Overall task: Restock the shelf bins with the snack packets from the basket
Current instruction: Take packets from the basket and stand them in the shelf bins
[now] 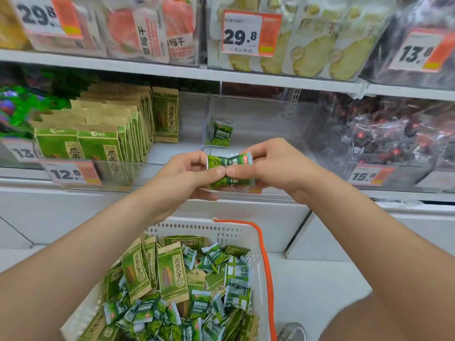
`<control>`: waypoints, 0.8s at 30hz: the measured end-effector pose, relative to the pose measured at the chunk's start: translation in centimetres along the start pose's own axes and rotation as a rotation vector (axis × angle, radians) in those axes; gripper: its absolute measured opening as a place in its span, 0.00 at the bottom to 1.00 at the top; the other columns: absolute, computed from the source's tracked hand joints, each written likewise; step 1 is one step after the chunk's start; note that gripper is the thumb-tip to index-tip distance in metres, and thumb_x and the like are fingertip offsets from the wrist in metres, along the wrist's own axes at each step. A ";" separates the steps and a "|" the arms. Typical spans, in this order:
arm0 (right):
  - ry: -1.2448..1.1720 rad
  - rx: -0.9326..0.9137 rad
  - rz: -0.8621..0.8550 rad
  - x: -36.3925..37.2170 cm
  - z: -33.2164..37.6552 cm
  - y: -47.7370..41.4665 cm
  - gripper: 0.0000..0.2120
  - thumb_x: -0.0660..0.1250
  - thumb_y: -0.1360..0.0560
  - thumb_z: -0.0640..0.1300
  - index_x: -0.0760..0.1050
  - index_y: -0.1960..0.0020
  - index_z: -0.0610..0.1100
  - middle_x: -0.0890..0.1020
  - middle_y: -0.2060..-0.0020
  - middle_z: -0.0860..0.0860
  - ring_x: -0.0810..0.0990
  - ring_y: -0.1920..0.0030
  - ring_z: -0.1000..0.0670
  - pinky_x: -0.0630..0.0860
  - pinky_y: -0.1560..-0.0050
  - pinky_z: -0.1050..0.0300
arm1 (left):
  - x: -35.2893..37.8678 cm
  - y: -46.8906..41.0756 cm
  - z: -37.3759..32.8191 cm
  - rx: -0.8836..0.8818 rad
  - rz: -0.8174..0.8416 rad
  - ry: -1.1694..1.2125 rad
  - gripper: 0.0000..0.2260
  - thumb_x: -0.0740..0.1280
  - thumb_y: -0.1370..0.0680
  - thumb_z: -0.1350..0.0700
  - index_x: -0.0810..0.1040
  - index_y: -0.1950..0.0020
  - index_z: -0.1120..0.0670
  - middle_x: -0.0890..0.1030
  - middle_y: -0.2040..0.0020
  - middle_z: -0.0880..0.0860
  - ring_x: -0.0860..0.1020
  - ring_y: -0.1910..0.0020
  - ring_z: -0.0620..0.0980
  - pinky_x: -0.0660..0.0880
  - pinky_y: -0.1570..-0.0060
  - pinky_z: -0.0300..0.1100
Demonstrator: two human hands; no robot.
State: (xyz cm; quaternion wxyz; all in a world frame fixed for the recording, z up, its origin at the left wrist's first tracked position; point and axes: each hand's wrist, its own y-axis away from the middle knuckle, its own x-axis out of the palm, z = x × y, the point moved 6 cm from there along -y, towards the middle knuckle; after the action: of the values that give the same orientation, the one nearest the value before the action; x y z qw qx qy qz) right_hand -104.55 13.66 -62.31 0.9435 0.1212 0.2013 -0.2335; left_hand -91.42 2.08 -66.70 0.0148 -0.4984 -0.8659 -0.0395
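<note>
Both hands hold small green snack packets (227, 168) in front of a clear shelf bin (258, 114). My left hand (189, 175) pinches the packets from the left; my right hand (268, 166) grips them from the right. The thumbs meet at the middle. One small green packet (221, 133) stands alone inside that bin. Below, a white basket (236, 232) with an orange handle holds several small green packets (216, 299) and brown-green seed packets (150, 271).
Left of the bin, rows of brown-green seed packets (115, 134) fill the shelf behind a 12.8 price tag (71, 172). Dark packets (398, 136) fill the bin on the right. The upper shelf (172, 70) carries dried-fruit bags and price tags.
</note>
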 end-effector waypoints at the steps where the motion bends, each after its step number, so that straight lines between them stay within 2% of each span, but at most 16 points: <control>1: -0.072 -0.015 -0.026 -0.2 0.2 0.0 0.11 0.80 0.27 0.47 0.86 0.50 0.42 0.88 0.59 0.45 0.85 0.61 0.50 0.79 0.58 0.50 | -0.2 0.0 -0.3 -0.003 -0.007 -0.039 0.17 0.77 0.28 0.57 0.76 0.45 0.62 0.85 0.48 0.67 0.86 0.49 0.60 0.84 0.61 0.44; 3: -0.172 -0.058 -0.133 -0.7 0.3 -0.3 0.10 0.78 0.25 0.47 0.85 0.49 0.41 0.86 0.63 0.48 0.81 0.67 0.53 0.76 0.62 0.55 | -0.4 0.1 -0.7 -0.002 -0.014 -0.177 0.16 0.78 0.27 0.60 0.77 0.44 0.61 0.87 0.53 0.63 0.87 0.54 0.55 0.81 0.64 0.42; 5: -0.228 -0.098 -0.190 -0.9 0.3 -0.9 0.08 0.78 0.25 0.44 0.85 0.49 0.41 0.82 0.66 0.47 0.77 0.68 0.53 0.74 0.63 0.57 | -0.3 0.2 -0.7 -0.003 -0.015 -0.266 0.12 0.78 0.25 0.60 0.79 0.47 0.63 0.87 0.56 0.61 0.87 0.55 0.54 0.79 0.65 0.41; 8: -0.218 -0.085 -0.114 -0.1 0.1 -1.7 0.10 0.77 0.25 0.39 0.83 0.45 0.42 0.83 0.66 0.52 0.76 0.69 0.55 0.73 0.65 0.59 | 0.1 0.1 -1.1 0.009 -0.046 -0.277 0.12 0.77 0.23 0.58 0.81 0.49 0.65 0.88 0.59 0.59 0.88 0.57 0.55 0.78 0.67 0.41; 11: -0.219 -0.053 -0.135 -0.2 0.0 -3.1 0.14 0.78 0.25 0.40 0.80 0.41 0.43 0.84 0.63 0.53 0.78 0.69 0.58 0.72 0.66 0.62 | 0.4 -0.5 -1.9 0.052 -0.096 -0.426 0.08 0.77 0.22 0.54 0.82 0.51 0.57 0.87 0.62 0.54 0.86 0.64 0.53 0.75 0.70 0.39; 13: -0.182 -0.073 -0.217 -1.2 0.3 -4.4 0.17 0.78 0.25 0.40 0.76 0.39 0.44 0.85 0.58 0.52 0.80 0.67 0.61 0.73 0.65 0.66 | -0.4 -0.9 -2.7 0.165 -0.232 -0.660 0.07 0.77 0.23 0.49 0.83 0.56 0.51 0.85 0.68 0.49 0.84 0.69 0.48 0.77 0.66 0.40; 15: -0.109 -0.117 -0.249 -2.0 0.5 -6.1 0.17 0.77 0.24 0.41 0.74 0.39 0.44 0.87 0.55 0.49 0.84 0.62 0.58 0.75 0.63 0.65 | -1.1 -1.1 -3.7 0.327 -0.391 -0.891 0.06 0.76 0.25 0.49 0.81 0.59 0.46 0.82 0.69 0.45 0.80 0.66 0.43 0.79 0.58 0.46; 17: 0.067 -0.122 -0.292 -2.7 0.0 -8.2 0.16 0.78 0.25 0.45 0.75 0.43 0.47 0.87 0.55 0.47 0.85 0.57 0.50 0.76 0.63 0.57 | -1.1 -1.2 -4.6 0.438 -0.470 -1.021 0.05 0.74 0.25 0.51 0.78 0.55 0.44 0.77 0.62 0.44 0.77 0.60 0.45 0.77 0.57 0.49; 19: 0.276 -0.079 -0.341 -3.0 -0.7 -10.6 0.14 0.80 0.27 0.48 0.76 0.51 0.44 0.86 0.59 0.43 0.83 0.58 0.45 0.77 0.62 0.49 | -1.0 -2.1 -5.0 0.485 -0.446 -1.082 0.09 0.73 0.24 0.53 0.75 0.49 0.45 0.71 0.52 0.45 0.74 0.56 0.49 0.73 0.59 0.49; 20: 0.349 -0.048 -0.351 -3.1 -1.1 -11.9 0.16 0.81 0.28 0.50 0.78 0.54 0.42 0.85 0.60 0.42 0.83 0.59 0.44 0.77 0.62 0.48 | -0.9 -2.7 -4.9 0.491 -0.417 -1.112 0.12 0.73 0.24 0.54 0.73 0.46 0.47 0.69 0.48 0.47 0.73 0.57 0.51 0.73 0.59 0.50; 22: 0.439 0.000 -0.320 -2.7 -1.7 -14.7 0.18 0.82 0.30 0.51 0.80 0.54 0.39 0.84 0.59 0.42 0.82 0.58 0.44 0.76 0.64 0.53 | -1.0 -3.9 -4.5 0.457 -0.353 -1.150 0.18 0.72 0.23 0.54 0.67 0.39 0.51 0.67 0.43 0.51 0.75 0.55 0.55 0.75 0.56 0.53; 24: 0.512 0.033 -0.243 -1.9 -2.1 -17.3 0.18 0.81 0.30 0.52 0.81 0.51 0.40 0.84 0.55 0.42 0.84 0.54 0.43 0.76 0.62 0.55 | -1.6 -5.0 -3.6 0.362 -0.291 -1.165 0.25 0.70 0.22 0.52 0.62 0.30 0.52 0.71 0.37 0.55 0.78 0.46 0.60 0.77 0.49 0.58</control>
State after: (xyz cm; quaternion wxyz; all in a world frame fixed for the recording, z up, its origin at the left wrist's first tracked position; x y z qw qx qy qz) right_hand -115.25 0.16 -65.69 0.8250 0.1664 0.4422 -0.3101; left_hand -94.99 -2.13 -63.52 -0.3810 -0.3045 -0.7838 0.3844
